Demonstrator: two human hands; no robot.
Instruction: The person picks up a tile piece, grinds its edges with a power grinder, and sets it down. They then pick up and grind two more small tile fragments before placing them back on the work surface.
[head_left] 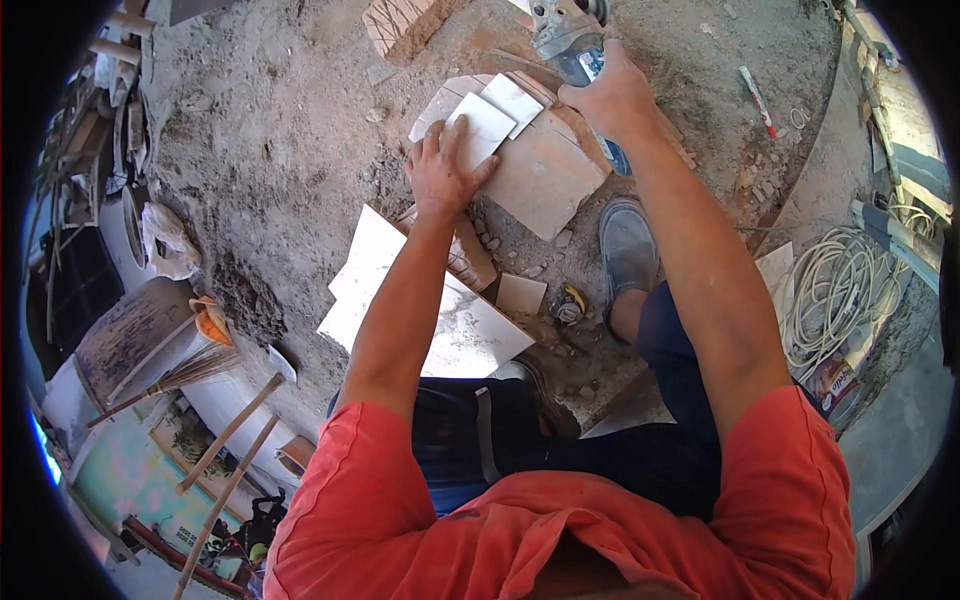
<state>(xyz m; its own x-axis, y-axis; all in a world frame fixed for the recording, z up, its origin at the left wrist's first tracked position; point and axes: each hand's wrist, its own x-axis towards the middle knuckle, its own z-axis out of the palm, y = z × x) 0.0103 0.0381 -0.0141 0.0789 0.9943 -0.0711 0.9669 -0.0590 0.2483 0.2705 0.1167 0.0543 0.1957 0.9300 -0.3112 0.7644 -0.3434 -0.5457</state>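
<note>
The left hand [442, 180] was rested, fingers spread apart, on a tile [487, 122], which was laid on a slab [545, 180], touching a second tile [515, 103]. The grinder [572, 48] was clamped in the right hand [617, 95] and held near the slab's right edge. A plastic bag [172, 240] was seen at left, a printed packet [832, 380] below the coiled cable [840, 295] at right; their contents could not be told.

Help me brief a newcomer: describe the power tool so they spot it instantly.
Find the broad slab on the ground. At its upper right, the right hand holds the power tool. Its blue body and grey metal head set it apart from the white tiles nearby.
</note>
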